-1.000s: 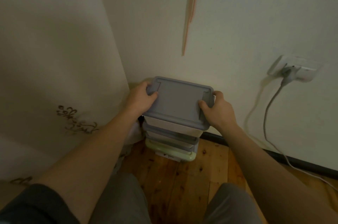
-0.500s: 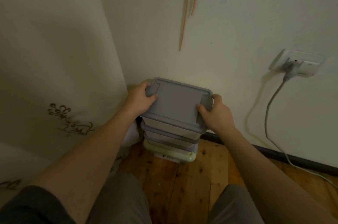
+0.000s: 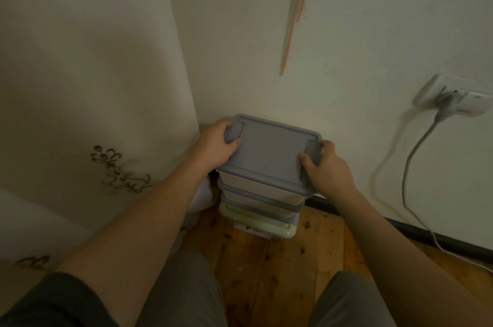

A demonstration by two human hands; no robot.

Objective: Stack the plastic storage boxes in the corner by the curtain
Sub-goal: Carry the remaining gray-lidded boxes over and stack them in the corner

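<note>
You can read no text here: the white label [image 3: 253, 230] on the front of the green-lidded bottom box [image 3: 282, 229] carries dark marks too small and blurred to make out, and the curtain [image 3: 80, 86] bears only embroidered flourishes, not letters.

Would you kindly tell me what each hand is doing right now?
Left hand: grips the left end of the grey-lidded plastic storage box atop the stack.
Right hand: grips its right end.
</note>
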